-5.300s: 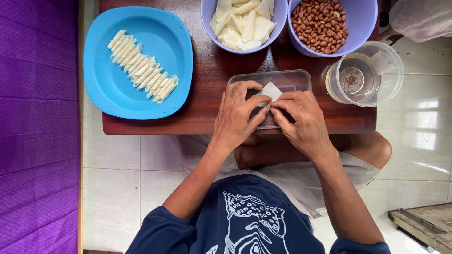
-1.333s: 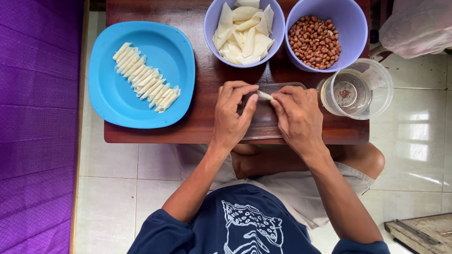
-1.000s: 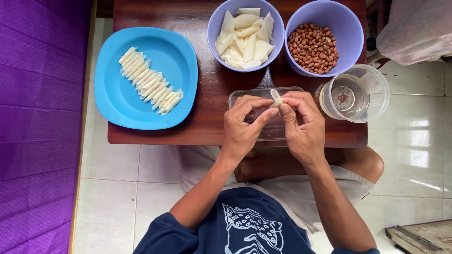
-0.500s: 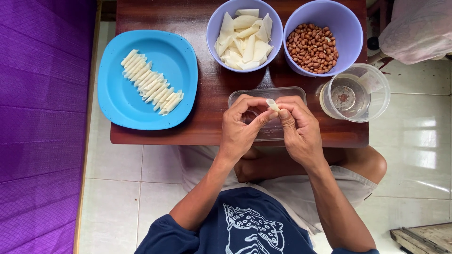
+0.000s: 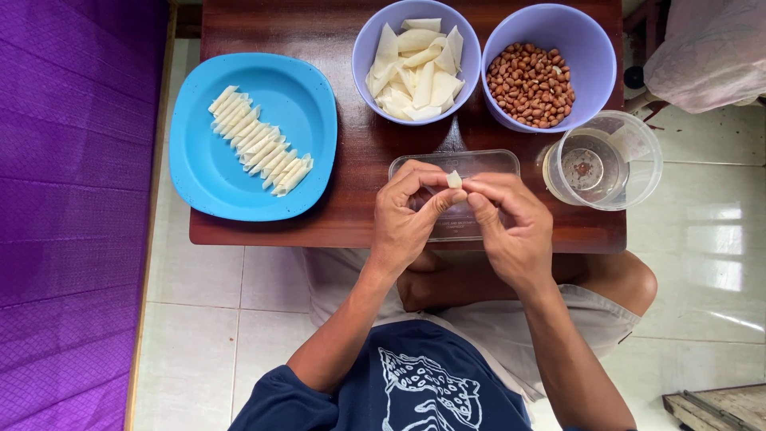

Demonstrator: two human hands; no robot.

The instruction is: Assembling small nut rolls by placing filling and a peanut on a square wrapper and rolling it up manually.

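My left hand [image 5: 407, 215] and my right hand [image 5: 511, 223] meet over a clear rectangular lid [image 5: 487, 164] on a low wooden table [image 5: 351, 215]. Between the fingertips of both hands is a small pale rolled wrapper [image 5: 454, 179]. A blue plate [image 5: 203, 160] to the left carries a row of several finished pale rolls [image 5: 259, 152]. Behind my hands stand a lavender bowl of pale triangular wrapper pieces [image 5: 415, 68] and a lavender bowl of brown peanuts [image 5: 531, 76].
A clear round container [image 5: 622, 160] with a little liquid stands at the table's right edge. Purple fabric [image 5: 72, 215] covers the left side. White floor tiles [image 5: 702, 279] surround the table; my bent knees lie under its front edge.
Both hands stay over the clear lid. The wrapper lay flat there at first; now it is rolled small and pinched between my fingertips, lifted slightly. The camera view has shifted a little.
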